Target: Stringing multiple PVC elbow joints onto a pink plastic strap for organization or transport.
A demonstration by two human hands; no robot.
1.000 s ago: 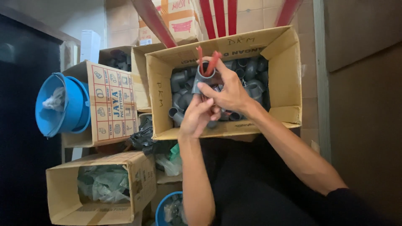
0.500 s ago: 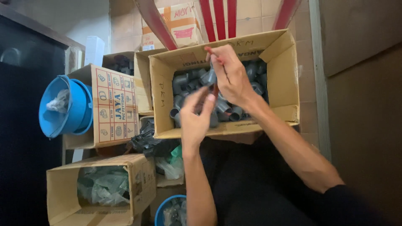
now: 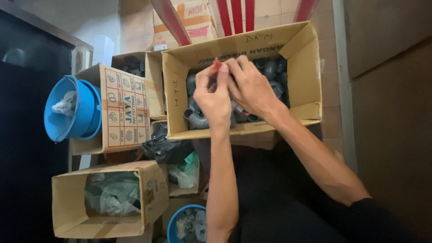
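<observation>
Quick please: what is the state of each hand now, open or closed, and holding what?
Left hand: closed, pinching a small red plastic piece above the open cardboard box.
Right hand: closed, fingers against the same red piece; its grip is hidden.

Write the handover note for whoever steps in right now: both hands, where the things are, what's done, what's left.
Left hand: raised over the open cardboard box, fingers pinched on a small red piece.
Right hand: beside the left and touching it, fingers curled at the same spot; what it grips is hidden.
Things: grey pipe fittings lie loose in the box, under both hands.
Done: the red piece is up out of the box, between the hands.
Left: the red piece is not yet set down; the fittings remain in the box.
Nearby: stacked blue buckets and a printed carton to one side.
</observation>
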